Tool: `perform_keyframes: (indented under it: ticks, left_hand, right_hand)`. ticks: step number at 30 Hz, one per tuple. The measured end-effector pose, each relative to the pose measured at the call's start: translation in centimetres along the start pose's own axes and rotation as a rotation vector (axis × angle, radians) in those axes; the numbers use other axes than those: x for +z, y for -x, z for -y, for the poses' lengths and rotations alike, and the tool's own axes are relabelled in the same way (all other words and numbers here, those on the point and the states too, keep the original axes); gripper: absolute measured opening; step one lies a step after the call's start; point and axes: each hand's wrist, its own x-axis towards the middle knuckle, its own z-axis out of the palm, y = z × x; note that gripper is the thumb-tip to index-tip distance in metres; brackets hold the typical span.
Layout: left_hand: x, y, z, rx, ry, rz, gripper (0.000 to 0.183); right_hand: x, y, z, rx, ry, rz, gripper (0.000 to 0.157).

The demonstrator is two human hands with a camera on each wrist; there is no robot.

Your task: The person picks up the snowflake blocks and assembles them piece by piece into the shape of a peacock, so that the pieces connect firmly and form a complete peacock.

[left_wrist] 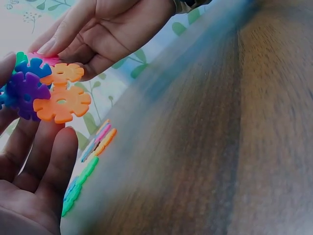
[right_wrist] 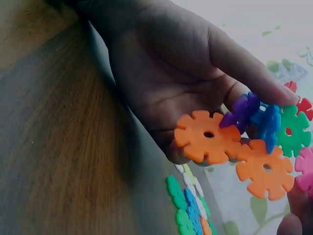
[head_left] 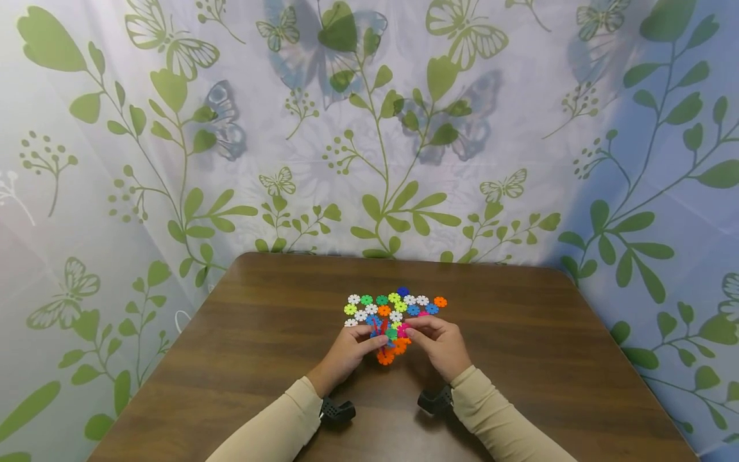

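In the head view, my left hand [head_left: 340, 357] and right hand [head_left: 446, 348] meet at a cluster of joined, notched plastic disc pieces, low over the table's middle. The left thumb presses a green disc [right_wrist: 292, 131] beside blue and purple discs [right_wrist: 244, 110], with its fingers behind the cluster. My right thumb and fingers pinch a pink disc [right_wrist: 305, 169] at the cluster's other side. Two orange discs [left_wrist: 62, 104] hang at the near end, linked to each other. Red discs [right_wrist: 304, 108] stick out beyond the green one.
Loose discs in white [head_left: 354, 299], green [head_left: 366, 299], blue [head_left: 413, 310], yellow [head_left: 350, 309] and orange [head_left: 441, 301] lie flat just beyond the hands. The brown wooden table [head_left: 519, 359] runs back to a leaf-and-butterfly curtain [head_left: 369, 128]. Black wrist cameras [head_left: 337, 410] hang under both sleeves.
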Motion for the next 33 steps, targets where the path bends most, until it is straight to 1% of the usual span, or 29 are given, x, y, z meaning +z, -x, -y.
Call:
perform_keyframes:
  ticks: [7,11,14,19,24,28,30,33]
  left_hand:
    - [0.01,0.06,0.02,0.021,0.002,0.025,0.018]
    - [0.03,0.03,-0.05,0.04,0.008,0.025,0.023]
    - [0.02,-0.01,-0.08,0.038,0.002,0.025,0.028]
    - [-0.04,-0.04,-0.1,0.028,0.011,0.05,0.022]
    - [-0.09,0.04,-0.09,0.035,0.007,0.056,0.017]
    - [-0.02,0.05,-0.04,0.036,0.005,0.065,0.015]
    - [0.04,0.07,-0.04,0.032,0.004,0.065,0.015]
    - [0.1,0.09,-0.05,0.023,-0.005,0.059,0.014]
  right_hand:
    - [-0.29,0.06,0.03,-0.063,0.025,0.037,0.018]
    - [-0.39,0.0,-0.1,-0.087,-0.011,0.046,0.019]
    - [-0.45,0.0,-0.08,-0.093,-0.018,0.052,0.019]
    - [-0.44,0.1,0.22,-0.111,0.024,0.074,0.019]
    - [-0.31,0.1,0.21,-0.17,0.033,0.099,0.021]
    - [-0.2,0.11,0.01,-0.21,0.041,0.101,0.023]
    - [-0.15,0.17,-0.05,-0.213,0.042,0.102,0.022]
    - [-0.08,0.3,0.01,-0.195,0.039,0.103,0.019]
